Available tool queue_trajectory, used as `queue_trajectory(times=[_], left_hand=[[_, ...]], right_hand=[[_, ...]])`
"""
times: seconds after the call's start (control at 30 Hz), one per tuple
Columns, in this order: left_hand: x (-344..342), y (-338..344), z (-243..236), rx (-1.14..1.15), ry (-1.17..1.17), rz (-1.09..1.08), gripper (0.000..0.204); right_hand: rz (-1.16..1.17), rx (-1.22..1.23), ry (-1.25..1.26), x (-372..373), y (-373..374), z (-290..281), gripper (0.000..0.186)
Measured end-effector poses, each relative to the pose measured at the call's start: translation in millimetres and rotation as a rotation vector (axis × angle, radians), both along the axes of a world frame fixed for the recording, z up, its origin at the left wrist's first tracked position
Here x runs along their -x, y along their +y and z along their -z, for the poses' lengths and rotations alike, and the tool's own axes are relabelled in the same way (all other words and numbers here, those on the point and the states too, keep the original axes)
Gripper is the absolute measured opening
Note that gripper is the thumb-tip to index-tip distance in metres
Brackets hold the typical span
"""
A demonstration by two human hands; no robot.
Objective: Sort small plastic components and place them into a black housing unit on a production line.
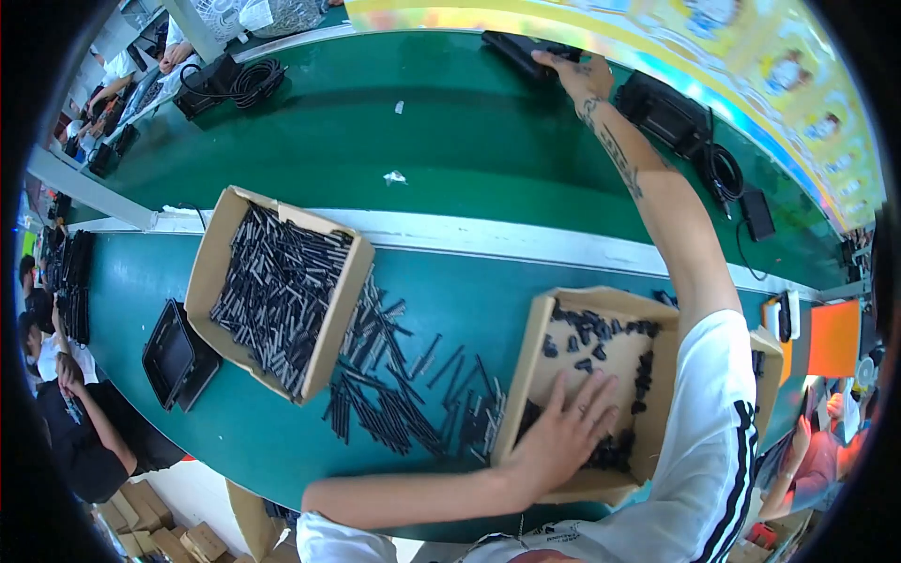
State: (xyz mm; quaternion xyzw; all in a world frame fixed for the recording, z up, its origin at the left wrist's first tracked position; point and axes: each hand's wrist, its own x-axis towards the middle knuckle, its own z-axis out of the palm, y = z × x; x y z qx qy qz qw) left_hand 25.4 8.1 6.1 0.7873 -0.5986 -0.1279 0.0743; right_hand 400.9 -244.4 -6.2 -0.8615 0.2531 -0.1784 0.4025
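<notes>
My left hand (pixel 568 432) lies with fingers spread over an open cardboard box (pixel 666 366) on the right. Small black plastic parts (pixel 591 328) are scattered inside, along its walls and beneath the hand. My right arm stretches far forward across the green surface. At its end, my right hand (pixel 584 77) is closed on the edge of a black plastic case (pixel 526 54), partly covered by the bright printed sheet. Left of centre, another cardboard box (pixel 352 272) is heaped with short black rods (pixel 282 291). More loose rods (pixel 385 403) lie between the two boxes.
A black device with a coiled cable (pixel 666 113) sits right of my right hand; another cabled device (pixel 221 84) is at far left. Black trays (pixel 174 357) lie beside the rod box. A white rail (pixel 488 235) crosses the bench. Other people work at both sides.
</notes>
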Motion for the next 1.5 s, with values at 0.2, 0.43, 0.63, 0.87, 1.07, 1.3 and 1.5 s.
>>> queue_trajectory(times=[0.2, 0.43, 0.63, 0.87, 1.07, 1.3, 1.5], left_hand=[[-8.9, -4.6, -3.4, 0.049, 0.091, 0.092, 0.056], [-9.6, 7.6, 6.7, 0.111, -0.01, 0.025, 0.05], [-13.0, -0.2, -9.9, 0.262, -0.106, 0.139, 0.035], [-20.0, -3.7, -12.5, 0.3, 0.174, 0.246, 0.035], [-14.0, -5.8, -19.0, 0.182, 0.219, 0.154, 0.03], [-30.2, -8.8, -37.5, 0.379, 0.259, 0.057, 0.029], [-177.9, -31.9, -39.5, 0.8, -0.271, -0.411, 0.04]], right_hand=[[0.121, 0.507, -0.442, -139.8, -42.6, 48.8, 0.073], [-0.608, -0.077, -0.074, -16.5, 0.2, -6.9, 0.045], [-0.694, -0.118, 0.164, 230.7, -40.5, -76.2, 0.024], [-0.24, -0.152, -0.026, 481.9, -100.7, -101.4, 0.017], [0.05, -0.071, 0.098, 606.6, -104.4, -70.1, 0.011], [-0.167, 0.209, 0.039, 601.9, -73.5, -45.7, 0.013], [-0.101, 0.412, -0.095, 575.0, -59.7, -55.3, 0.015]])
